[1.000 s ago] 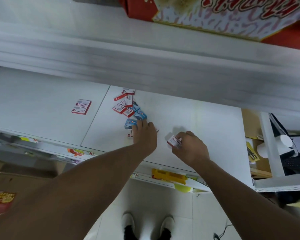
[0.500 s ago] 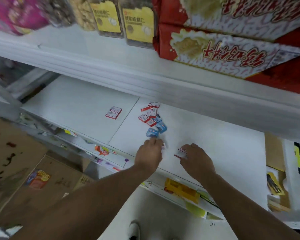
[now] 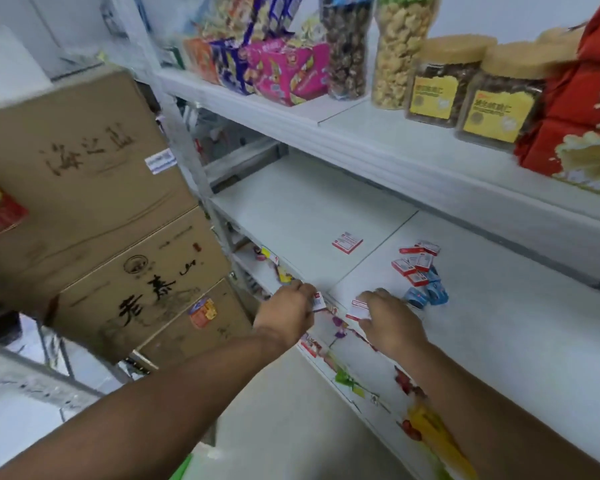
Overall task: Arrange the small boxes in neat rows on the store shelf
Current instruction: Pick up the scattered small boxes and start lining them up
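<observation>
On the white store shelf (image 3: pixel 291 209) lies a loose pile of small red-and-white boxes (image 3: pixel 417 263), with two small blue boxes (image 3: pixel 426 295) at its near end. A pair of red-and-white boxes (image 3: pixel 347 242) lies apart on the left shelf panel. My left hand (image 3: pixel 286 311) is at the shelf's front edge and pinches one small red-and-white box (image 3: pixel 318 301). My right hand (image 3: pixel 388 318), just right of it, pinches another small red-and-white box (image 3: pixel 357 310). Both held boxes are close together near the front edge, left of the pile.
Stacked brown cartons (image 3: pixel 94 202) stand to the left of the shelf post. The upper shelf (image 3: pixel 378 133) carries snack bags, clear jars of nuts and red packs. Price labels and stickers line the shelf's front lip (image 3: pixel 347 358).
Both hands have moved left along the front edge, away from the pile, each with a small box. The camera has swung up and left, showing the cartons and upper shelf.
</observation>
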A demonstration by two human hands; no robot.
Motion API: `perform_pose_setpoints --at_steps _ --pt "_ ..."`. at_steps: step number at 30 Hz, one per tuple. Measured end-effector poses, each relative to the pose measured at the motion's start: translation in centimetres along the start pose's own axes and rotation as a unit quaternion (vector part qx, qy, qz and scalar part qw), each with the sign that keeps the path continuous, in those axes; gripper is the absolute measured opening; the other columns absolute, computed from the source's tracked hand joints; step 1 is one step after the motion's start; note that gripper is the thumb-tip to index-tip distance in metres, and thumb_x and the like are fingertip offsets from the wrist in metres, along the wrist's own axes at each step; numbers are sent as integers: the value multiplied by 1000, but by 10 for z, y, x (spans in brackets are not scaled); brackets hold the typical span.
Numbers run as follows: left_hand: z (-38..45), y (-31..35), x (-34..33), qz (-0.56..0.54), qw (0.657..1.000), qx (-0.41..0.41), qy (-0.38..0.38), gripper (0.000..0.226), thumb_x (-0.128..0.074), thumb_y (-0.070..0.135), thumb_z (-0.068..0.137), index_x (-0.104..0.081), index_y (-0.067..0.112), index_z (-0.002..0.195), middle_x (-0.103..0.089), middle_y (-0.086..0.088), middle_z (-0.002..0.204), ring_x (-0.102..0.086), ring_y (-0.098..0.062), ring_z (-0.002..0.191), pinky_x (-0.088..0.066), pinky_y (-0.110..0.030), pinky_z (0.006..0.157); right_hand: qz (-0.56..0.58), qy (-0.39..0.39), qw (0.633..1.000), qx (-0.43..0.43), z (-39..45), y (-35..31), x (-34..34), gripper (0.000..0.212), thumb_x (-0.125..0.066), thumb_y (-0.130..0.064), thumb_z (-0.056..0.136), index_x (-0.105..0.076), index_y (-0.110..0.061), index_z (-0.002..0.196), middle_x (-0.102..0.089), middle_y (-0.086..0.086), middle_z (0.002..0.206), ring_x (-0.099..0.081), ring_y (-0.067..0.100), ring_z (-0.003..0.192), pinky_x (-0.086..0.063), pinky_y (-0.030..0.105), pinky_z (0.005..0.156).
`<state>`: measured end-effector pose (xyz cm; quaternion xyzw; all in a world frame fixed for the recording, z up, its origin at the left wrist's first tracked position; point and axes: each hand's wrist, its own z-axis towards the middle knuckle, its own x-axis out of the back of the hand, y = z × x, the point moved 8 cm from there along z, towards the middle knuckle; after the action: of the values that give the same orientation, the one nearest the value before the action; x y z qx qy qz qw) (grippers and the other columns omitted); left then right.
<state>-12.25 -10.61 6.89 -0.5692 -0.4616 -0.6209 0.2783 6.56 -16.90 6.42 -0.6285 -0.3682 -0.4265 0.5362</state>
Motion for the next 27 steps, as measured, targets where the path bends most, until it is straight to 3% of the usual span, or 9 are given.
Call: perform_pose_setpoints --at_steps 3,10,14,20,27 --pt "-19 -38 24 0 1000 24 6 56 -68 25 97 -53 26 151 -55 -2 141 -59 -32 128 -58 -50 94 -1 -5 1000 30 8 -45 -4 39 -69 -25 98 -59 -24 135 -61 1 125 -62 23 116 -54 32 85" --pt "-62 -114 64 -25 997 67 20 51 -70 30 94 -58 30 143 -58 -1 134 -61 -31 125 -56 -51 99 -26 -14 995 94 12 -137 -17 39 -69 -23 97 -59 -25 135 -61 1 120 -63 24 112 -57 39 90" --pt "-84 -146 84 -26 996 78 30 53 -72 28 96 -59 27 147 -57 -1 141 -61 -29 126 -53 -44 103 -42 -26 992 119 10 -181 -24 36 -68 -23 97 -59 -22 132 -59 2 118 -62 26 111 -56 41 91" --pt "-125 -188 107 -41 993 74 77 52 -69 22 97 -58 30 147 -59 7 128 -64 -21 114 -57 -42 101 -53 -38 990 127 4 -238 -34 35 -64 -25 100 -58 -23 134 -59 1 125 -61 26 115 -56 44 95" --pt "-155 -231 113 -51 991 71 98 53 -71 19 97 -59 28 148 -60 8 132 -63 -18 119 -55 -35 103 -73 -36 986 144 -7 -281 -46 27 -60 -20 100 -61 -18 127 -61 5 116 -63 26 105 -56 38 83"
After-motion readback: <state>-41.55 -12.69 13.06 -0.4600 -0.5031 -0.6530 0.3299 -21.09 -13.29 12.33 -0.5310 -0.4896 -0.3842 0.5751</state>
